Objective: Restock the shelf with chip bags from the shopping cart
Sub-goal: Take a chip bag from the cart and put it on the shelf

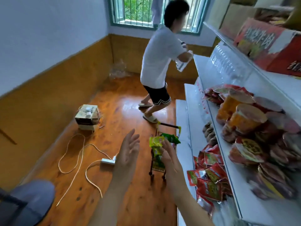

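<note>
Both hands over the cart [157, 167], fingers apart, nothing gripped. I'd pinch the top green chip bag [169, 138] by its edge with my right hand [168, 156]; left hand [128, 152] steadies the cart.

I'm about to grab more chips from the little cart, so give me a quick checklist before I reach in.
1. Left hand free: ok, fingers spread, holding nothing.
2. Right hand free: ok, open above the cart.
3. Green chip bags left in the shopping cart: ok.
4. Cart upright beside the shelf: ok.
5. Space on the shelf for green bags: cannot tell, the red packets crowd it.
6. Other person clear of the cart: ok, farther along.
</note>
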Available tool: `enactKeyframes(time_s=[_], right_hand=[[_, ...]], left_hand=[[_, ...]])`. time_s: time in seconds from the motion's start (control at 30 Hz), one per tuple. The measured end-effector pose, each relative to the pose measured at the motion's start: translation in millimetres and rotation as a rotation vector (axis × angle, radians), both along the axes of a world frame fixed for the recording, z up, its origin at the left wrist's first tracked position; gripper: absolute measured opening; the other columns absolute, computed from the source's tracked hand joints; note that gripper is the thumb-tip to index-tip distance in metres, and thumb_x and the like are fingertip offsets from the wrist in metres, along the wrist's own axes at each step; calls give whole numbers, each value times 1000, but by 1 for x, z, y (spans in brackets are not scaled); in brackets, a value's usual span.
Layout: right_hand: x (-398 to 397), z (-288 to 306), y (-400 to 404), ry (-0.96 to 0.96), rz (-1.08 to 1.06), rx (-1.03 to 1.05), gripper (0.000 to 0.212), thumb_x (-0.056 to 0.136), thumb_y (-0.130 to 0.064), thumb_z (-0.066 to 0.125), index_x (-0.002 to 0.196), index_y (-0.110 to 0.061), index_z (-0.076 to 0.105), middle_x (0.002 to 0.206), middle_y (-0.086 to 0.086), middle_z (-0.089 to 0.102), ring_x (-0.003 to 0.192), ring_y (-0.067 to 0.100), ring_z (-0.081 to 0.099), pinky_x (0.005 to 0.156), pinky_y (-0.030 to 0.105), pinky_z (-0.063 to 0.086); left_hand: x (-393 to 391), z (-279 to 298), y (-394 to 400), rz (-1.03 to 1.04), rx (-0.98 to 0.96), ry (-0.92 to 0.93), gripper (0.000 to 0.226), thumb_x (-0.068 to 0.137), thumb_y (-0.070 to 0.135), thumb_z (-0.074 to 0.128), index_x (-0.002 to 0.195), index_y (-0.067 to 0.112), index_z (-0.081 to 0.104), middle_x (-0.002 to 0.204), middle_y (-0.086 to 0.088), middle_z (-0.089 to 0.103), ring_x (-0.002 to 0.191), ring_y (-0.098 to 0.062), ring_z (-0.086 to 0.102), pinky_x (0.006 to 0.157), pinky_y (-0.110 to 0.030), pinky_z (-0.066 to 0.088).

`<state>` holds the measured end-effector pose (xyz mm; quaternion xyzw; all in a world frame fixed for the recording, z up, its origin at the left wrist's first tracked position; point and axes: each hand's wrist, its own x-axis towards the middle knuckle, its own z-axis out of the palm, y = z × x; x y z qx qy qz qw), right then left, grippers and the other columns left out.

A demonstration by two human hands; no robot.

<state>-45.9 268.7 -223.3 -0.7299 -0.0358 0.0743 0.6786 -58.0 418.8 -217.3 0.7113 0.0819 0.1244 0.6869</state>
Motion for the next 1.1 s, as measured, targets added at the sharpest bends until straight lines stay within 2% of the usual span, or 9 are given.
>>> enactKeyframes(time_s=[0.1, 0.2, 0.4, 0.53, 0.7, 0.83, 0.9, 1.03, 1.1], right_hand=[[30, -15, -20, 58, -131, 16, 44, 85, -66, 44, 129, -59, 44, 147, -23, 44, 135, -3, 41, 118, 36, 31], [74, -34, -38, 110, -222, 49, 56, 81, -71, 47, 135, -53, 45, 146, -23, 45, 137, 1, 40, 118, 44, 31], [168, -73, -61, 217, -281, 92, 70, 77, -79, 45, 141, -49, 41, 145, -25, 45, 137, 5, 41, 117, 46, 31], [246, -115, -77, 329, -312, 86, 70, 82, -72, 45, 145, -43, 39, 149, -19, 42, 139, 7, 39, 118, 45, 29], [316, -180, -91, 475, -326, 49, 47, 102, -39, 42, 148, -28, 36, 152, -6, 40, 140, 14, 39, 119, 41, 29], [359, -237, -88, 614, -295, -10, 49, 103, -37, 42, 149, -24, 33, 151, -1, 41, 132, 12, 41, 108, 28, 33], [380, -267, -85, 659, -284, -36, 50, 102, -29, 45, 150, -22, 32, 145, -1, 44, 128, 12, 43, 102, 25, 35], [419, -342, -74, 719, -275, -117, 54, 99, -23, 53, 150, -20, 33, 150, 3, 43, 134, 18, 44, 107, 32, 40], [433, -380, -64, 746, -274, -166, 55, 98, -20, 54, 150, -16, 34, 150, 5, 42, 132, 18, 45, 89, 13, 42]], left_hand=[[39, -17, -12, -89, -1, 54, 69, 78, 74, 48, 141, 47, 41, 137, 18, 56, 126, -1, 54, 105, -40, 46], [82, -35, -20, -145, 0, 89, 66, 78, 71, 47, 139, 47, 41, 134, 21, 56, 124, 2, 54, 101, -33, 46], [176, -71, -33, -191, 67, 188, 61, 79, 68, 48, 137, 50, 40, 132, 22, 56, 119, 8, 55, 93, -20, 47], [257, -104, -39, -197, 122, 296, 47, 98, 44, 52, 143, 37, 41, 133, 14, 56, 117, 11, 53, 82, -4, 45], [326, -168, -44, -182, 174, 411, 44, 100, 34, 52, 143, 35, 42, 131, 11, 56, 118, 6, 52, 88, -17, 46], [365, -237, -42, -193, 241, 547, 43, 100, 28, 52, 142, 31, 43, 130, 6, 56, 108, 7, 53, 78, -6, 41], [384, -275, -41, -204, 266, 609, 42, 100, 31, 52, 141, 33, 44, 128, 6, 56, 114, -5, 54, 82, -14, 43], [423, -365, -34, -198, 330, 705, 44, 98, 29, 57, 141, 27, 48, 133, -1, 57, 120, -13, 53, 97, -29, 44], [443, -409, -30, -195, 386, 739, 47, 96, 29, 60, 141, 23, 48, 136, -6, 55, 122, -15, 52, 103, -32, 43]])
